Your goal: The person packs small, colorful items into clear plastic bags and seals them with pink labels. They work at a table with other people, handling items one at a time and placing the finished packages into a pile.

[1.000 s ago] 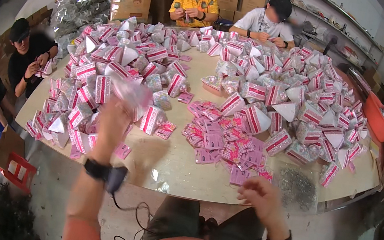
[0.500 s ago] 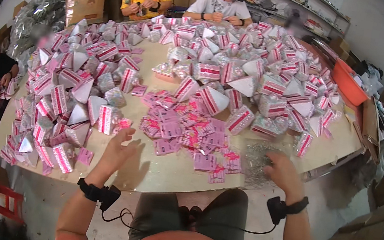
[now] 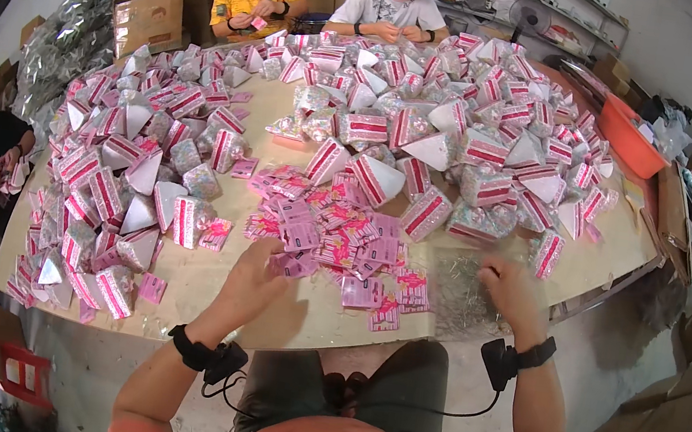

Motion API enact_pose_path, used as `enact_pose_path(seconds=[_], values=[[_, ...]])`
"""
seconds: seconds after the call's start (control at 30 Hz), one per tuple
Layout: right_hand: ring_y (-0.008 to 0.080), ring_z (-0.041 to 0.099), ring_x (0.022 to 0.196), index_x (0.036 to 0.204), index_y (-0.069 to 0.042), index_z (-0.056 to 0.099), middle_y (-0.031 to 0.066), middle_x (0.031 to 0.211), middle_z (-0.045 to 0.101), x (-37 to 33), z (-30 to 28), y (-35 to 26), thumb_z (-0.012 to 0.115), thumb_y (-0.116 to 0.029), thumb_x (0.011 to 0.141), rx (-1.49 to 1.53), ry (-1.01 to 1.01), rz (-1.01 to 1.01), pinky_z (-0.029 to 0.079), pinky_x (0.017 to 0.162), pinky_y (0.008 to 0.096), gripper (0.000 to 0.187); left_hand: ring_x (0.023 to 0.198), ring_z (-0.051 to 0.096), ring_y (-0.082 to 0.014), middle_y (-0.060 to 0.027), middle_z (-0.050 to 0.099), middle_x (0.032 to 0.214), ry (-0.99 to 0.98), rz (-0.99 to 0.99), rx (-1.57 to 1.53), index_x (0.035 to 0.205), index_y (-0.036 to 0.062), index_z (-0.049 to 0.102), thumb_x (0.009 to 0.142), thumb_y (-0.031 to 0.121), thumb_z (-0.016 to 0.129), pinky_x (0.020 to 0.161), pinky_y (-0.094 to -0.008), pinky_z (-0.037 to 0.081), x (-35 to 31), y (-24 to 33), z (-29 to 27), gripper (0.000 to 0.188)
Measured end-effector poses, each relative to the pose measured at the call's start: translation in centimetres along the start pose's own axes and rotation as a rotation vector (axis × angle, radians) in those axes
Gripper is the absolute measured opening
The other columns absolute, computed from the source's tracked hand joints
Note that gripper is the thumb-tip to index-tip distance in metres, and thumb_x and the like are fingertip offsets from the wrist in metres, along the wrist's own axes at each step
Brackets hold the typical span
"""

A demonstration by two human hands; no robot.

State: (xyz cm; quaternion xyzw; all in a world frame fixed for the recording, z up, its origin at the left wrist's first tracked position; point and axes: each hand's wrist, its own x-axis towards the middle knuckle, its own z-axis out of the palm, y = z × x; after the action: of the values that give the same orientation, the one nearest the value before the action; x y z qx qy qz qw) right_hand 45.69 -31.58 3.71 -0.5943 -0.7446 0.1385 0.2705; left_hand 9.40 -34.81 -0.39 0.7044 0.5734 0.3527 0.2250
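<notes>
- Left hand (image 3: 254, 281): fingers curled at the pink cards (image 3: 300, 236); grip cannot be told.
- Right hand (image 3: 516, 295): fingers bent above thin strands (image 3: 458, 294); grip unclear.
- Cards: many loose, mid-table (image 3: 322, 313), apparently unused.
- Left-side packs (image 3: 106, 194): several cards alongside, seemingly finished.
- Right-side packs (image 3: 483, 151): few cards, seemingly unfinished.

Left fingers (image 3: 266, 249) at pink cards (image 3: 339, 231), right fingers (image 3: 491, 278) by wiry pile (image 3: 459, 288), wrapped wedges (image 3: 374, 177) behind, 2 people (image 3: 262, 0) opposite
</notes>
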Motion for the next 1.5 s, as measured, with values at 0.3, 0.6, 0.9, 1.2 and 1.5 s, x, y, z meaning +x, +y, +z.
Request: enact_pose_path(seconds=[0.3,0.6,0.9,1.2,1.5], values=[[0.0158,0.052,0.060,0.073,0.003,0.053,0.0080,0.063,0.053,0.8,0.1,2.2,0.056,-0.007,0.075,0.274,0.143,-0.036,0.040,0.056,0.0296,0.010,0.105,0.045,-0.0348,-0.0186,0.048,0.112,-0.171,0.535,0.223,0.104,0.0010,0.051,0.067,0.013,0.062,0.088,-0.0417,0.038,-1.2,3.6,6.9,0.041],[0.0084,0.046,0.045,0.075,-0.001,0.052,0.0031,0.058,0.048,0.2,0.3,1.0,0.049,-0.007,0.079,0.464,0.133,0.167,0.036,0.042,0.0229,0.008,0.112,0.041,-0.0323,-0.0182,0.046,0.116,-0.171,0.665,0.571,0.114,-0.0013,0.044,0.068,0.013,0.061,0.087,-0.0470,0.036,-2.6,6.8,11.6,0.052],[0.0084,0.050,0.046,0.088,0.001,0.057,0.0032,0.062,0.052,-0.1,0.4,1.9,0.047,-0.005,0.081,0.527,0.048,0.237,0.040,0.041,0.0215,0.014,0.111,0.042,-0.0350,-0.0196,0.046,0.113,-0.299,0.647,0.250,0.111,-0.0050,0.045,0.071,0.017,0.064,0.094,-0.0387,0.036,-1.7,4.8,8.8,0.050],[0.0087,0.053,0.047,0.083,-0.001,0.051,0.0040,0.061,0.053,0.0,0.7,2.2,0.046,-0.006,0.082,0.602,0.048,0.284,0.038,0.039,0.0206,0.007,0.110,0.044,-0.0309,-0.0157,0.049,0.113,-0.256,0.842,0.536,0.108,-0.0052,0.050,0.070,0.010,0.059,0.090,-0.0364,0.040,-2.9,3.8,7.8,0.042],[0.0071,0.046,0.049,0.076,0.000,0.052,0.0019,0.060,0.051,0.2,1.9,3.0,0.050,-0.005,0.079,0.479,0.069,0.160,0.035,0.045,0.0221,0.006,0.087,0.056,-0.0234,-0.0092,0.060,0.088,-0.016,0.524,-0.013,0.094,-0.0006,0.059,0.079,0.011,0.056,0.077,-0.0349,0.045,-1.5,2.8,6.7,0.019]])
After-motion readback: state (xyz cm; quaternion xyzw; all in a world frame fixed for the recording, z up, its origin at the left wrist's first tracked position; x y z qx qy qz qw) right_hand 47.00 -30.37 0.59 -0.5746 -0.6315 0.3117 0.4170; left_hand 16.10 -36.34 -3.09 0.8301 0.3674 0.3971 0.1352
